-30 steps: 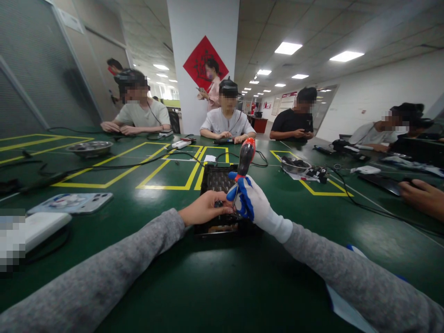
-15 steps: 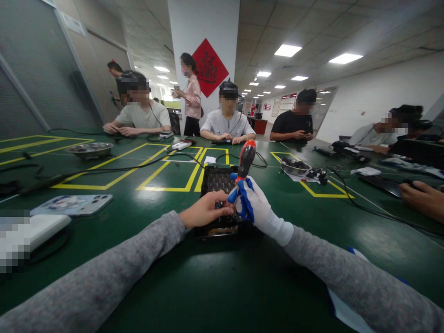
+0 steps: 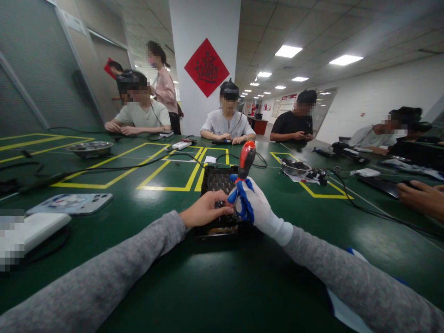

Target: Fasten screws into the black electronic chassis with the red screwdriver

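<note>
A screwdriver [image 3: 247,162] with a red and dark handle stands nearly upright in my right hand [image 3: 255,203], which wears a white and blue glove. Its tip is hidden behind the gloved fingers. My bare left hand [image 3: 204,209] is closed in a pinch right beside those fingers; what it grips is too small and dark to name. Under both hands lies an open black case [image 3: 218,178] with a patterned upper part and a brownish strip near its front edge. The hands cover its middle.
A phone [image 3: 71,203] and a white box [image 3: 45,233] lie on the left. Metal bowls stand further back, one on the left [image 3: 90,149], another on the right [image 3: 294,169] with dark parts. Black cables [image 3: 138,164] cross the green table. Several people sit around it.
My hands, the screwdriver and the black case look almost unmoved. In the background, a standing person in pink has moved to the left.
</note>
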Available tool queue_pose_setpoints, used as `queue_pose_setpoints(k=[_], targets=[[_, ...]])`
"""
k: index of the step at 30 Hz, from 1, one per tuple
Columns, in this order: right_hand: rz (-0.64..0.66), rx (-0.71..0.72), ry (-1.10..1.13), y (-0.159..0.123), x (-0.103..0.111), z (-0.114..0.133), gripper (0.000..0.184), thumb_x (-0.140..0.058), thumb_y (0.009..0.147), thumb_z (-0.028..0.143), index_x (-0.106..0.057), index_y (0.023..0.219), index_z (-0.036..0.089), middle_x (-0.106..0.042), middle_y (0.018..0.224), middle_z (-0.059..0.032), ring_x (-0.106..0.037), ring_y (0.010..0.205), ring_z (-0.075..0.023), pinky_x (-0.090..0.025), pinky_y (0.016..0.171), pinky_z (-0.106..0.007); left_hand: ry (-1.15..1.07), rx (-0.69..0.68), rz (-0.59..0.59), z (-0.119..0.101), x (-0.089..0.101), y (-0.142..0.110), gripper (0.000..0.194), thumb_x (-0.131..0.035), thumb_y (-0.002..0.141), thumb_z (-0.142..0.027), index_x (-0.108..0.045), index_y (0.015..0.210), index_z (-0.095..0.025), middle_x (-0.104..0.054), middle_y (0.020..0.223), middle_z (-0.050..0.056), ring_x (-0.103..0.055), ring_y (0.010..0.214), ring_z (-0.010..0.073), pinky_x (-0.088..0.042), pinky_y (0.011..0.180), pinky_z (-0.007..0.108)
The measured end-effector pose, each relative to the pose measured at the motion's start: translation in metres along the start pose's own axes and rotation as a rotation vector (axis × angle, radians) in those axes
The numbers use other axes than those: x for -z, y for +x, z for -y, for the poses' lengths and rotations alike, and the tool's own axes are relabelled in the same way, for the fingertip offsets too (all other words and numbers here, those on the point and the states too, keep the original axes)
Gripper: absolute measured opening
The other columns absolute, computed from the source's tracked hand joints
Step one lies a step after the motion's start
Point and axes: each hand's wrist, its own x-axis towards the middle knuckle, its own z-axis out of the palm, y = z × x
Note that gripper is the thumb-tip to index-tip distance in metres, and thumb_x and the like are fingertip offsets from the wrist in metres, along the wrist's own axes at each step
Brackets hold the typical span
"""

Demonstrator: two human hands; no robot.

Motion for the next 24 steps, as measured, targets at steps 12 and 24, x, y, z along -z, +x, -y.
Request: queue_pose_setpoints(k=[12,24], targets=[[0.009,0.01,-0.017,0.0001,-0.0008,0.0006,0.032,-0.049,0.081,0.045,-0.047,0.104,0.022,-0.054,0.058,0.0062,-0.041,0.038,-0.0043,-0.037,0.038,-0.017,-0.024,0.029,0.01,-0.0003,-0.0007,-0.0002,0.023,-0.058,0.077,-0.035,-0.057,0.075,-0.012,-0.059,0.077,0.001,-0.055,0.075,0.014,-0.042,0.074,0.026],[0.002,0.018,-0.007,-0.0001,-0.0008,0.0005,0.033,-0.048,0.082,0.044,-0.048,0.105,0.021,-0.053,0.058,0.0056,-0.04,0.037,-0.004,-0.032,0.035,-0.016,-0.019,0.064,0.013,-0.0008,-0.002,0.0,0.025,-0.059,0.076,-0.037,-0.057,0.076,-0.012,-0.058,0.074,0.001,-0.053,0.071,0.013,-0.042,0.07,0.025]])
